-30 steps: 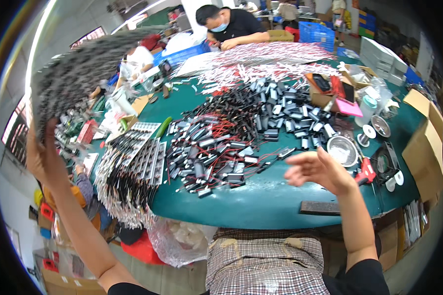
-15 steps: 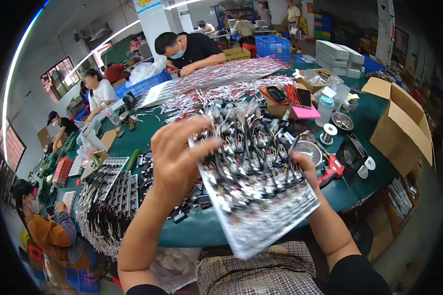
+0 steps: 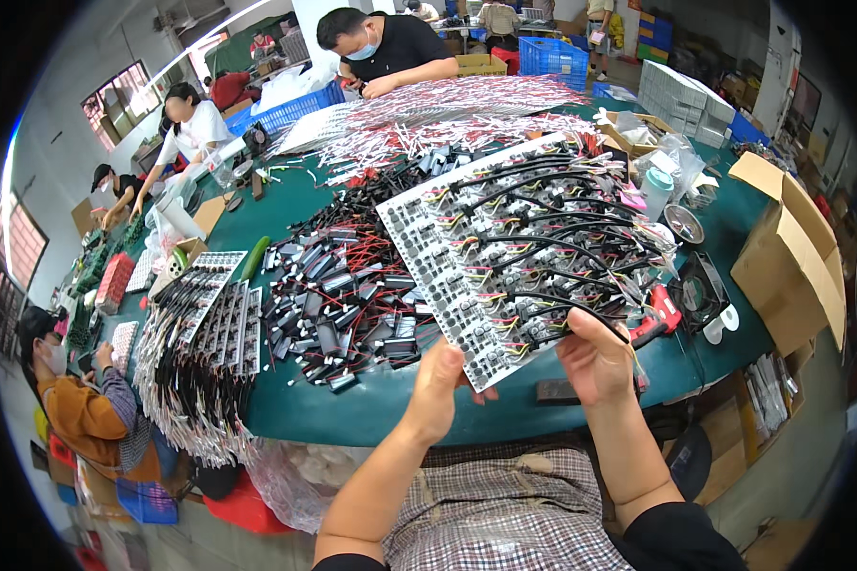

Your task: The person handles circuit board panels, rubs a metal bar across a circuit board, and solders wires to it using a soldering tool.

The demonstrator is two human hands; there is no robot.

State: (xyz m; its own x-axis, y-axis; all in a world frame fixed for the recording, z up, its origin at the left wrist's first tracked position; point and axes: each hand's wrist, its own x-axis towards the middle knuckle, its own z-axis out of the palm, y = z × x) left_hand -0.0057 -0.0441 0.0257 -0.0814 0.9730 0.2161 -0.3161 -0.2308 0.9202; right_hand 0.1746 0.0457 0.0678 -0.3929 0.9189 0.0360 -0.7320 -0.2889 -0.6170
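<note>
In front of me, tilted above the table, is a white circuit board panel (image 3: 430, 271) with rows of small round and square parts. Black cables (image 3: 533, 243) with coloured wire ends run across it to its right side. My left hand (image 3: 436, 388) grips the panel's near left corner, thumb at the edge and fingertips showing beneath. On the near right edge my right hand (image 3: 597, 364) is closed, its thumb on top by a black cable and its other fingers partly hidden underneath. Behind the panel lies a heap of black battery-like packs (image 3: 338, 295) with red and black wires.
Stacked wired panels (image 3: 209, 295) lie at the left of the green table (image 3: 352, 419). A red glue gun (image 3: 659, 314), a black square frame (image 3: 703, 295) and an open cardboard box (image 3: 790, 257) are at the right. Across the table a masked person (image 3: 390, 57) works beside bundled red-white wires (image 3: 448, 109).
The panel has turned and its bare left rows now face up. My left hand has moved down from the far left edge to the near corner; my right hand still holds the right side.
</note>
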